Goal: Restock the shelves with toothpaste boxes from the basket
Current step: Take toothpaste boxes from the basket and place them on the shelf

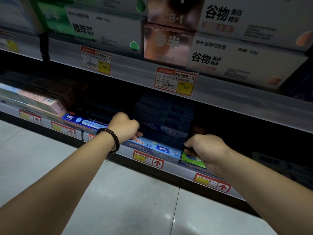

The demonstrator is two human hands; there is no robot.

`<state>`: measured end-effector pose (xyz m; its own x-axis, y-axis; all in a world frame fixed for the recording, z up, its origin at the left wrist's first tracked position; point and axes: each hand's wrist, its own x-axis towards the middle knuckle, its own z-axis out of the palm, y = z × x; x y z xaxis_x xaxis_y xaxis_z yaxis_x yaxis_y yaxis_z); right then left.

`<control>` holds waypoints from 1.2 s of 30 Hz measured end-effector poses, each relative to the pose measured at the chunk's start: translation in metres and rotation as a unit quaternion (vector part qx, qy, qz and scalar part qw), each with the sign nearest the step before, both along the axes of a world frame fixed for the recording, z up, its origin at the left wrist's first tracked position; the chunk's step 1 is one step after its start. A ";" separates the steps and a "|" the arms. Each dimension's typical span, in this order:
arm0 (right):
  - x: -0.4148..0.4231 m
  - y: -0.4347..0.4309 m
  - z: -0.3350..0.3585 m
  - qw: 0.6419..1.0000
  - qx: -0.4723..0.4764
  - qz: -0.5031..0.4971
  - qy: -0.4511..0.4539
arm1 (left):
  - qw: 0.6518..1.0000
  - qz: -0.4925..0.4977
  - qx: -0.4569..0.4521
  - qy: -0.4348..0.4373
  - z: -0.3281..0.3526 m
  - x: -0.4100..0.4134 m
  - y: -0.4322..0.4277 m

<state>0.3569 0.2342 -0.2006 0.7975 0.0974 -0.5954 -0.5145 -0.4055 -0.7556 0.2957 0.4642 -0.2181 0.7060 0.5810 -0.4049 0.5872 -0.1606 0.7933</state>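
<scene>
Both my hands reach into the dark lower shelf [176, 168]. My left hand [124, 126], with a bead bracelet on its wrist, grips the left end of a dark blue toothpaste box [162, 133] lying on top of a stack. My right hand [205, 147] grips the right end of the same box. Below it lies a light blue toothpaste box [157, 148], and more dark blue boxes [164, 111] are stacked behind. The basket is out of view.
A blue box [81, 121] and pink boxes [42, 100] lie to the left on this shelf, a green box [192, 160] under my right hand. The upper shelf holds large white, green and copper boxes [220, 55]. Price tags [176, 81] line the shelf edges. Grey tiled floor [127, 192] is below.
</scene>
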 end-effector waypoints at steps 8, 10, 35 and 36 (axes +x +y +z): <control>-0.001 0.000 0.001 1.000 0.005 -0.003 -0.002 | 1.000 -0.001 -0.019 -0.008 0.001 0.001 0.001; 0.000 0.000 0.003 1.000 0.007 -0.005 -0.003 | 1.000 0.002 -0.015 -0.015 0.002 0.000 0.000; -0.068 -0.091 0.095 0.996 0.058 0.022 -0.057 | 0.997 0.033 -0.069 0.001 0.082 -0.084 -0.057; -0.072 -0.094 0.101 0.996 0.064 0.018 -0.056 | 0.997 0.030 -0.071 0.005 0.089 -0.086 -0.061</control>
